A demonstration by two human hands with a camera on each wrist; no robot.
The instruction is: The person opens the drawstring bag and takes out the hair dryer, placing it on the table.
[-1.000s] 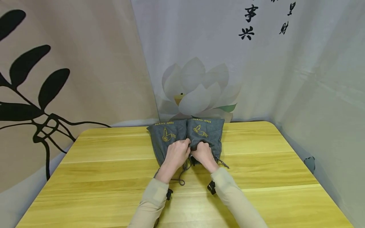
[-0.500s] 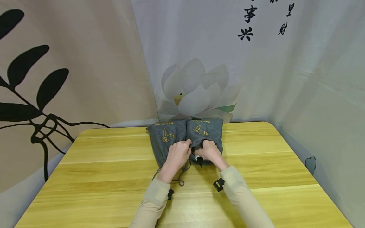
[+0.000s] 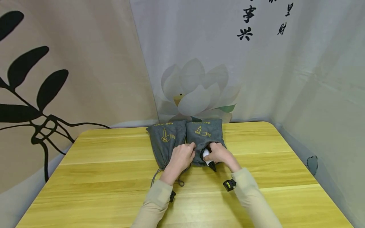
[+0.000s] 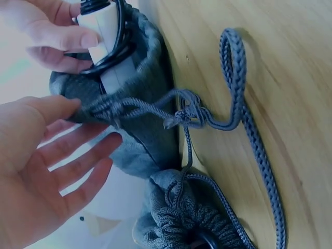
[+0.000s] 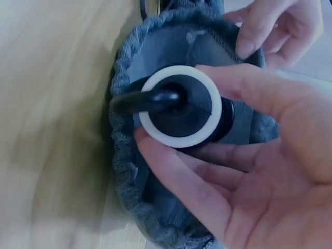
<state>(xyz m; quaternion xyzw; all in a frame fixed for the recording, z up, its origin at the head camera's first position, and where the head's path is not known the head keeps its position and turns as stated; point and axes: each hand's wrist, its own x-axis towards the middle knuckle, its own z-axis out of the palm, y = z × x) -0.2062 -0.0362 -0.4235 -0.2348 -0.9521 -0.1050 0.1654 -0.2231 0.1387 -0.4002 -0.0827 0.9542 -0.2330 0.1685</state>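
Note:
Two dark grey drawstring bags with yellow "Hair Dryer" print lie side by side at the table's far edge. My left hand (image 3: 181,155) pinches the mouth rim of the right bag (image 3: 202,131) between thumb and forefinger, other fingers spread loosely in the left wrist view. My right hand (image 3: 221,153) grips the white handle of a hair dryer (image 3: 206,154), which pokes out of that bag's open mouth. A black cord (image 4: 120,52) runs along the handle from its black end. The rest of the dryer is hidden in the bag.
The left bag (image 3: 167,144) is gathered at its mouth beside the left hand. A knotted grey drawstring (image 4: 244,109) trails over the wooden table (image 3: 114,177). A printed curtain (image 3: 194,38) hangs behind the far edge.
The right hand has drawn back and to the right, bringing the white handle out of the right bag's mouth. The left hand has stayed at the rim, shifting slightly right.

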